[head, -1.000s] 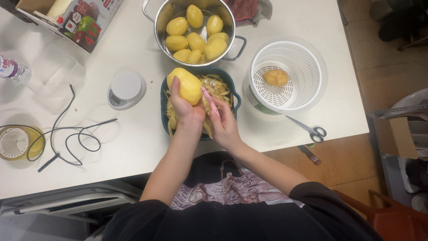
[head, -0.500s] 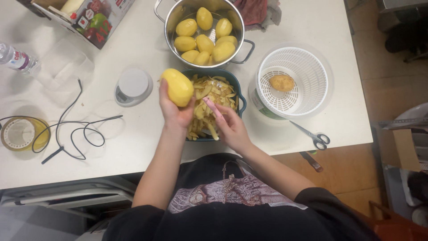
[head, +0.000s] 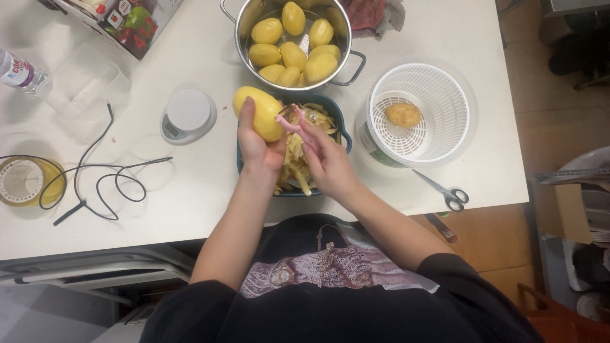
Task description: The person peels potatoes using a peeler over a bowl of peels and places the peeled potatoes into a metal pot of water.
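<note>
One peeled potato (head: 259,112) gripped by left hand (head: 260,149); right hand (head: 327,162) fingers clasp one pink peeler (head: 293,123).

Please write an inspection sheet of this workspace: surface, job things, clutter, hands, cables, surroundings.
Surface: white table.
Job things: peeled potato in left hand; pink peeler in right hand; blue bowl of peels; steel pot of peeled potatoes; white basket with one unpeeled potato.
Clutter: kitchen scale, scissors, bottle, carton.
Hands: both busy, fingers closed.
Cables: black cable loose on table.
Surroundings: wooden floor.
</note>
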